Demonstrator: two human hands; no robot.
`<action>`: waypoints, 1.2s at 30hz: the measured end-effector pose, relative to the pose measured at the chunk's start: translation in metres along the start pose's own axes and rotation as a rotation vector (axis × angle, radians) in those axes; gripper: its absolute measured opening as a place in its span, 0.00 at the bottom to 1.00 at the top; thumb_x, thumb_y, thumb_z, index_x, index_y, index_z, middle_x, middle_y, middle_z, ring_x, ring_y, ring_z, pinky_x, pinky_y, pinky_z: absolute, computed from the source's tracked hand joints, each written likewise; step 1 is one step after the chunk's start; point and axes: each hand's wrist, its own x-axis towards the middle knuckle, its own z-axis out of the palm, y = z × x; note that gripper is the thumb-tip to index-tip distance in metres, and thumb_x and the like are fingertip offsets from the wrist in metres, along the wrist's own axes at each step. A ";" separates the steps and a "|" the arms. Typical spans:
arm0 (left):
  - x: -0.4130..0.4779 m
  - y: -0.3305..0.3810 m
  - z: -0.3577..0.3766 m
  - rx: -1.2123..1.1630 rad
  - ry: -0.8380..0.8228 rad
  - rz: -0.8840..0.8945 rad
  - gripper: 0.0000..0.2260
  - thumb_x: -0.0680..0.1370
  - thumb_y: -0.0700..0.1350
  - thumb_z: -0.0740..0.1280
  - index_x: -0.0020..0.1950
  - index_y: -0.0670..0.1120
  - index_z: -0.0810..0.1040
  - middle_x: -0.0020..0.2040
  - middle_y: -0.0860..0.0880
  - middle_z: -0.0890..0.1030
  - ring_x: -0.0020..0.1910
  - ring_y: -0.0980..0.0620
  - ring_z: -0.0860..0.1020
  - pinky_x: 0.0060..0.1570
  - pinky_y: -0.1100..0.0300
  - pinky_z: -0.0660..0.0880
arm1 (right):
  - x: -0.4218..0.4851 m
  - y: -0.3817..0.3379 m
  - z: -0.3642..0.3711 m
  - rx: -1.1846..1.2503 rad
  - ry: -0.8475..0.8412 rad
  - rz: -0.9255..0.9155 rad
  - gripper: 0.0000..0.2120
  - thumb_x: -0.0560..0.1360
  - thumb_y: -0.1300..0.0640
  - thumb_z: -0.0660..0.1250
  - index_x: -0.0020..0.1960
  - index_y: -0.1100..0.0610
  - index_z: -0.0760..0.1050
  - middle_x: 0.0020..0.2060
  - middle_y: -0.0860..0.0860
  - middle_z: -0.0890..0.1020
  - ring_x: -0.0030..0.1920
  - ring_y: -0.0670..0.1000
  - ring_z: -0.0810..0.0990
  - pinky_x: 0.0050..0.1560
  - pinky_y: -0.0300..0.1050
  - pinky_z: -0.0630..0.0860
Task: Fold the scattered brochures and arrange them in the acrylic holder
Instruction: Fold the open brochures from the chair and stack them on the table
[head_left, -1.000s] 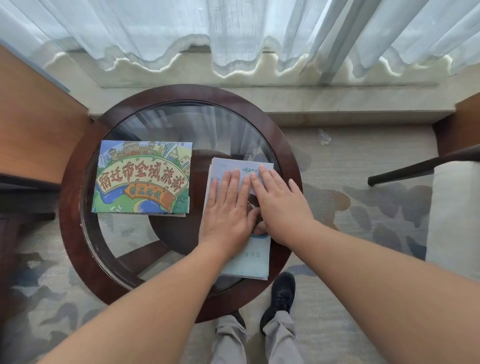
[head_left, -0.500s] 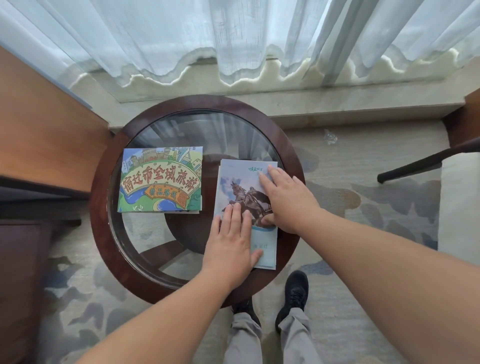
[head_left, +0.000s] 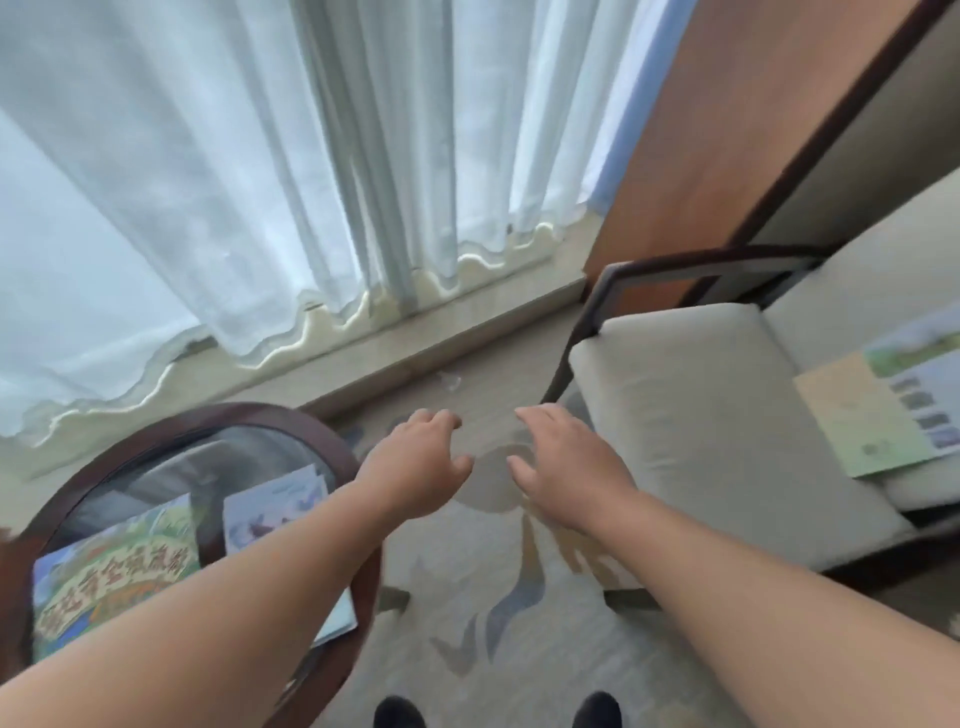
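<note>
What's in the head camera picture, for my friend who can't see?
The left hand and right hand, both empty, reach over patterned carpet toward a cream-cushioned armchair holding an unfolded pale brochure. Two colourful brochures lie on a round glass-topped table.

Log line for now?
left hand open | right hand open | cartoon brochure, blue brochure on table | third brochure on chair | holder unseen

A hotel-like sitting corner by a window: sheer curtains (head_left: 234, 182) fall to a stone sill (head_left: 467, 325); a round glass-topped table (head_left: 208, 414) stands beside a cushioned armchair (head_left: 701, 415) on patterned carpet (head_left: 493, 623); tourist brochures (head_left: 114, 571) lie on both.
</note>
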 end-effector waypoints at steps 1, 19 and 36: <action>0.006 0.030 -0.005 0.016 -0.014 0.038 0.23 0.79 0.56 0.61 0.72 0.50 0.68 0.68 0.46 0.72 0.64 0.45 0.73 0.62 0.51 0.71 | -0.012 0.020 -0.018 0.027 0.039 0.042 0.25 0.79 0.48 0.61 0.75 0.52 0.63 0.70 0.51 0.68 0.68 0.53 0.69 0.63 0.50 0.71; 0.059 0.500 0.052 0.140 -0.023 0.431 0.21 0.79 0.55 0.61 0.70 0.51 0.68 0.66 0.47 0.76 0.62 0.45 0.76 0.57 0.54 0.73 | -0.191 0.387 -0.231 0.319 0.433 0.505 0.20 0.79 0.50 0.62 0.70 0.52 0.69 0.68 0.50 0.73 0.64 0.52 0.74 0.61 0.46 0.72; 0.170 0.676 0.055 0.172 -0.112 0.598 0.21 0.80 0.54 0.60 0.72 0.50 0.67 0.66 0.47 0.76 0.61 0.46 0.76 0.59 0.53 0.74 | -0.166 0.573 -0.327 0.255 0.565 0.737 0.21 0.78 0.49 0.63 0.70 0.51 0.69 0.68 0.51 0.71 0.61 0.53 0.75 0.53 0.46 0.72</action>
